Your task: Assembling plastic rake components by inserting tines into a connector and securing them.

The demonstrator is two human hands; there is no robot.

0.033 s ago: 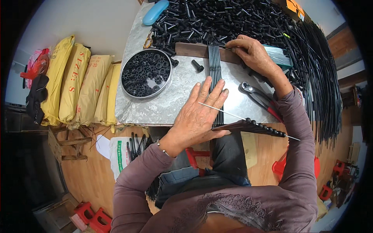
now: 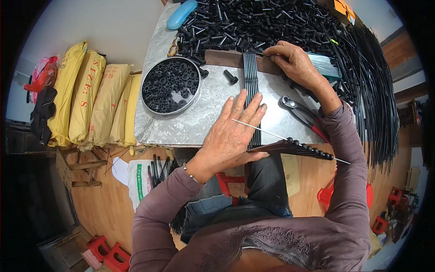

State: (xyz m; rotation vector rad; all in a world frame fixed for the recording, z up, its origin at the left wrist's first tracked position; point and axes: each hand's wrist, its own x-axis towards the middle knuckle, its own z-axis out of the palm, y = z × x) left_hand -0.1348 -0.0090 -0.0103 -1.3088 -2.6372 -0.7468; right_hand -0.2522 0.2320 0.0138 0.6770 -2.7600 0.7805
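My left hand lies flat, fingers stretched, over a row of thin black rods set side by side on the table. A thin pale wire crosses in front of its fingers and carries several black beads. Below the wire, a dark fan of rods sits at the table edge. My right hand is closed in a pinch on a thin dark rod-like piece beside the rods' far end. The rods cross a brown wooden bar.
Black plastic tubular parts heap up at the back. A round tin of small black rings stands left, near a loose black part. Red-handled cutters lie right. Long black rods overhang the right edge. Yellow sacks lean left.
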